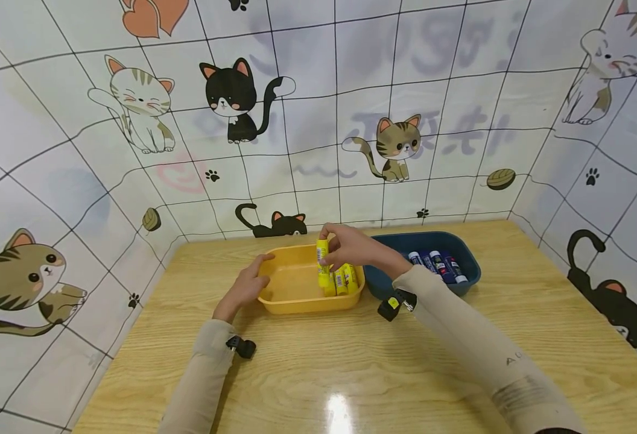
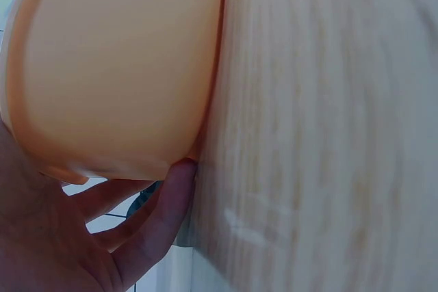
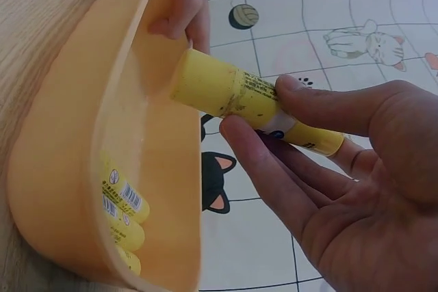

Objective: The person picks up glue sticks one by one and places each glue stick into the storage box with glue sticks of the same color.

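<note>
My right hand pinches a yellow glue stick between thumb and fingers, held over the right half of a yellow plastic basket. Inside the basket, several more yellow glue sticks lie side by side at the right end. At the basket's left end, my left hand grips the rim, with the thumb on the inside and the fingers against the outer wall. The left wrist view shows those fingertips at the basket's lower edge, close to the table.
A dark blue basket stands right of the yellow one, partly behind my right forearm. Several dark blue glue sticks with white caps lie in it. Both baskets are on a wooden table, with a cat-print sheet behind and beside it.
</note>
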Motion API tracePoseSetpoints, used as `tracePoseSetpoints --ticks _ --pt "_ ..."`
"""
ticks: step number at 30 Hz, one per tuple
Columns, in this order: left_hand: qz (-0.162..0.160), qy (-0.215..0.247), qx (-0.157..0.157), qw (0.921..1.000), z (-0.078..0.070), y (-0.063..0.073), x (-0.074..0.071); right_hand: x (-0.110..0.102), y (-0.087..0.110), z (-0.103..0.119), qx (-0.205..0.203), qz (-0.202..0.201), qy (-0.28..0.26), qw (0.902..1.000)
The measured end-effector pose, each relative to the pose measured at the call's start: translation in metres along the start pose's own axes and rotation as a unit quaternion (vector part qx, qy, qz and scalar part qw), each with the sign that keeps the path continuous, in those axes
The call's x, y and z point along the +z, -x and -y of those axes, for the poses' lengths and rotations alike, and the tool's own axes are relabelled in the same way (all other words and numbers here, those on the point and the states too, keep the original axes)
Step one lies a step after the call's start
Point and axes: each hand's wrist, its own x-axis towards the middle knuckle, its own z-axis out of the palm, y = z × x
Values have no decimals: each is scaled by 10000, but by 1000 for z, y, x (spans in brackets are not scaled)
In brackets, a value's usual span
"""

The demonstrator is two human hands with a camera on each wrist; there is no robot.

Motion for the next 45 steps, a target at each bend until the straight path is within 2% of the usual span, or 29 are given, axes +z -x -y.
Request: tracePoseSetpoints --ticks 7,13,22,26,36,45 --pt "16 -54 2 10000 1 -1 0 5 -21 4 37 -48 -46 10000" --pt "-27 -63 -9 10000 2 -1 0 9 -40 0 127 116 -201 9997" --pt "-19 -48 -17 10000 5 0 -1 16 -65 -12 588 273 -375 9972" --pt "-72 -34 9 10000 5 0 -2 17 -72 -17 733 290 -235 9966" --pt "-59 12 -14 10000 5 -2 1 18 -75 -37 913 583 90 9941" --pt "-79 -11 21 10000 3 -2 0 20 -72 -35 1060 460 636 9913"
